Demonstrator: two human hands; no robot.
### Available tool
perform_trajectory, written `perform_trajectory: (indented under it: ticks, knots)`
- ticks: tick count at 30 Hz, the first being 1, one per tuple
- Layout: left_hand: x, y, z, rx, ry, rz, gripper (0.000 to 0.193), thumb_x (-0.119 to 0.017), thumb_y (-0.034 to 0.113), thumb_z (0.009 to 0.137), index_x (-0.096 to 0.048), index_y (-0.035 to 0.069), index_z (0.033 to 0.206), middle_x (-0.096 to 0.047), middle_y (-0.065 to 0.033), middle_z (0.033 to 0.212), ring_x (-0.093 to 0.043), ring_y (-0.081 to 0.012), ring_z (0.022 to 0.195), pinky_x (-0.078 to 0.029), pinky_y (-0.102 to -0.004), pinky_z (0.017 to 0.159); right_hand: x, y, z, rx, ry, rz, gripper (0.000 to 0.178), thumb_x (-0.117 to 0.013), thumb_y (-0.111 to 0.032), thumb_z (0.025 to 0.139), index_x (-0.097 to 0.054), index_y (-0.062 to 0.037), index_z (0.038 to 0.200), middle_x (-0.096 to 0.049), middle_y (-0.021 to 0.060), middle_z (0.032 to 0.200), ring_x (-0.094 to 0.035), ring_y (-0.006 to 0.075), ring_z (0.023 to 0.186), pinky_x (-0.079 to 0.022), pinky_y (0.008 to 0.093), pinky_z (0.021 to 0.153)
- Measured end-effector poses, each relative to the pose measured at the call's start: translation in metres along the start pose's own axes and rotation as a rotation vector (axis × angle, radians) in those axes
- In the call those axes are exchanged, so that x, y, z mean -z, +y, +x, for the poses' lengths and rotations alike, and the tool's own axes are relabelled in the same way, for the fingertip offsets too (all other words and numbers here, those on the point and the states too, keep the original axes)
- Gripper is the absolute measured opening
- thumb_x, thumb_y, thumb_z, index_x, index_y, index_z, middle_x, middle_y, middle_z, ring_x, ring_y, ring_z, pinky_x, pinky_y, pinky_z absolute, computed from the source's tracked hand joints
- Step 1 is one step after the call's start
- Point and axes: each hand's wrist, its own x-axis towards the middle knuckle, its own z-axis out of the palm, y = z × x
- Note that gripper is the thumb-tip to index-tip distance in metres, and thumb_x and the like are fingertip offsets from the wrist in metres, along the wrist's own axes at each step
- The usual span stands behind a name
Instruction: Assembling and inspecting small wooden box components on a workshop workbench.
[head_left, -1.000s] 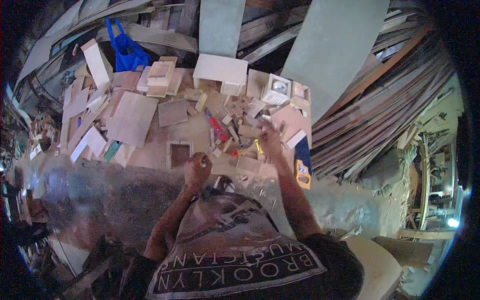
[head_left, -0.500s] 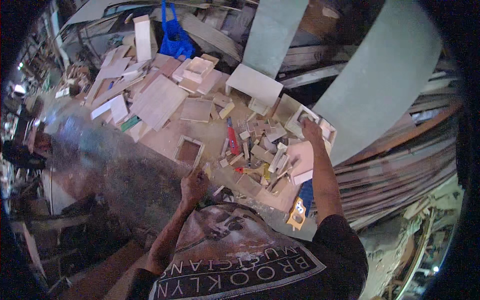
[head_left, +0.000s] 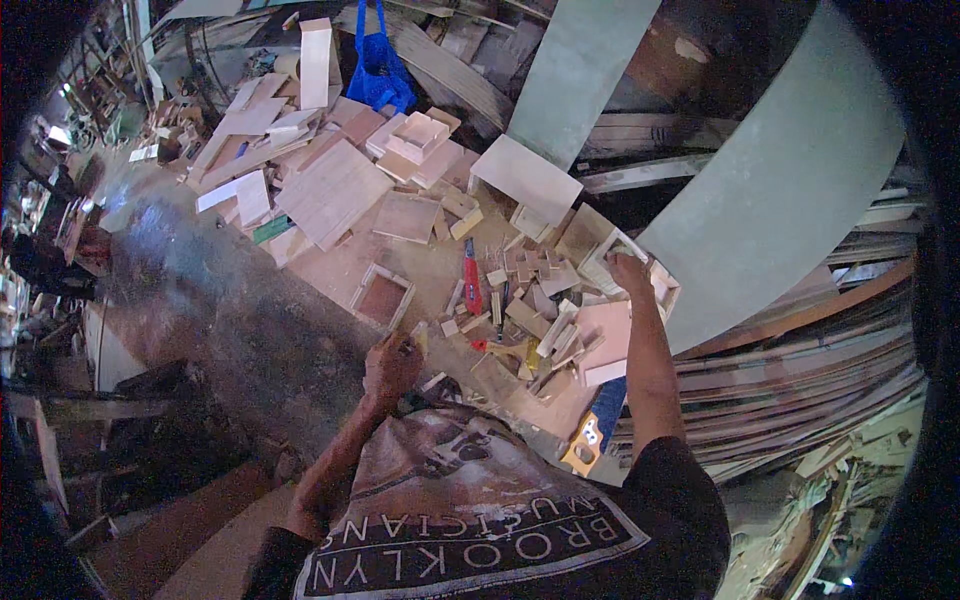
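Pale wooden box (head_left: 600,272) lay under the fingers of the right hand (head_left: 629,270), which overlapped its opening; couldn't tell if those fingers were pinching or spread, contact unclear. Good handling likely meant going straight in, clear of the thin walls, so the box didn't skid on the surface (head_left: 435,275). Left hand (head_left: 392,366) looked curled, grip unclear; a small square frame (head_left: 403,306) sat just beyond its fingers.

This is a woodworking workshop: handsaw (head_left: 606,407), wood offcuts (head_left: 526,318), piled planks (head_left: 780,400).
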Motion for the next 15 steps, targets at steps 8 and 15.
perform_trajectory:
  ticks: [8,15]
  knots:
    - [0.009,-0.003,0.0,0.03,0.001,-0.029,0.023,-0.068,0.016,0.073,-0.063,0.004,0.092,-0.063,-0.0147,0.077,-0.063,-0.0322,0.071,-0.051,-0.0392,0.063,0.021,-0.016,-0.01,-0.165,-0.143,0.136,0.034,-0.045,-0.03,0.091,-0.059,-0.0035,0.105,-0.063,0.0224,0.099,-0.059,0.0396,0.095,-0.047,0.0473,0.081]
    - [0.012,-0.005,0.013,-0.042,-0.076,0.025,0.023,-0.061,0.015,0.077,-0.063,0.007,0.098,-0.064,-0.0155,0.083,-0.063,-0.0355,0.075,-0.051,-0.0426,0.066,0.07,-0.076,-0.068,-0.133,0.371,0.318,0.032,-0.054,-0.009,0.084,-0.052,-0.0047,0.116,-0.063,0.0221,0.1,-0.063,0.0328,0.085,-0.05,0.0437,0.074]
